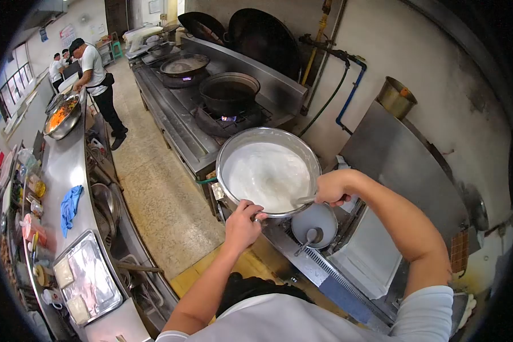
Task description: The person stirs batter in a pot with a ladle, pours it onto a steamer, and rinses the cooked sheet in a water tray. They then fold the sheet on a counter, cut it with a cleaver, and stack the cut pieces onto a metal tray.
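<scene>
1. Round silver metal bowl point(268, 134) of white liquid point(262, 168): just nearer than the black metal pan point(232, 107).
2. Left grip point(245, 222) clamped on the bowl's near rim, presumably for steadiness.
3. Right grip point(333, 187) clamped on a grey metal utensil point(305, 200), probably for stirring.

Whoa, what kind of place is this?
It looks like a big working kitchen, maybe a restaurant's or canteen's. A dark pot sits over a flame on a long metal stove, huge woks stand behind, and the person's left hand grips a large metal bowl.
</scene>
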A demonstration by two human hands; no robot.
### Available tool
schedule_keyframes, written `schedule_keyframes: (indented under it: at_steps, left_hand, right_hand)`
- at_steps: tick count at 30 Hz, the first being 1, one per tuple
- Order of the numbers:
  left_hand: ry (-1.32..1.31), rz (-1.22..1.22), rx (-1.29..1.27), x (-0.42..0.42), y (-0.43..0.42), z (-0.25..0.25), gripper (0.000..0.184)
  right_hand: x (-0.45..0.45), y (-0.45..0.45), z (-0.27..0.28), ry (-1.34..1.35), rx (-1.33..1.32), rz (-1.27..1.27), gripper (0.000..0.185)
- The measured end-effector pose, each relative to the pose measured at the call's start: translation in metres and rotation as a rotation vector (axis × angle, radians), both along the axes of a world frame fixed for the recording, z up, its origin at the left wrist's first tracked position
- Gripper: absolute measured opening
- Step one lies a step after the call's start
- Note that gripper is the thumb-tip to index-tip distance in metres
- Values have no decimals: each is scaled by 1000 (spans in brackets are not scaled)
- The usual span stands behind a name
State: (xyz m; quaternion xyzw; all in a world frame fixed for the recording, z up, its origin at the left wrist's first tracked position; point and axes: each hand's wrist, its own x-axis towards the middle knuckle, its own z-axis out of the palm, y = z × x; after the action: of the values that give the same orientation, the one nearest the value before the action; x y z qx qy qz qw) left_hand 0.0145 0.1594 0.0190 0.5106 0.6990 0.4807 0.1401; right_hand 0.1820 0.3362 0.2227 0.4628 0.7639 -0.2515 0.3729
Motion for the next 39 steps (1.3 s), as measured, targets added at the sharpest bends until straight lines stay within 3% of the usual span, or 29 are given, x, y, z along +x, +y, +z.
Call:
schedule_keyframes:
  at_steps: [1,12,21,28,32,37,39]
  left_hand:
    - [2,1,-2,0,0,0,20]
    - [20,38,-45,8,2,4,19]
    - [49,31,-71,11,4,3,23]
    - [16,-9,-91,7,9,-5,22]
    - [96,52,-95,15,10,-2,24]
    - [295,134,-252,63,6,33,33]
    - [194,0,-240,103,16,49,37]
  right_hand:
    - [4,1,-9,29,-23,-3,32]
    - [59,-35,-81,686,-183,-529,34]
    - [106,-64,-106,950,-263,-721,31]
    - [134,-86,-123,1051,-146,-666,29]
    - [153,-95,-145,1185,164,-448,26]
    - [176,-113,-137,1199,295,-385,39]
    - [184,-121,-138,1225,325,-413,46]
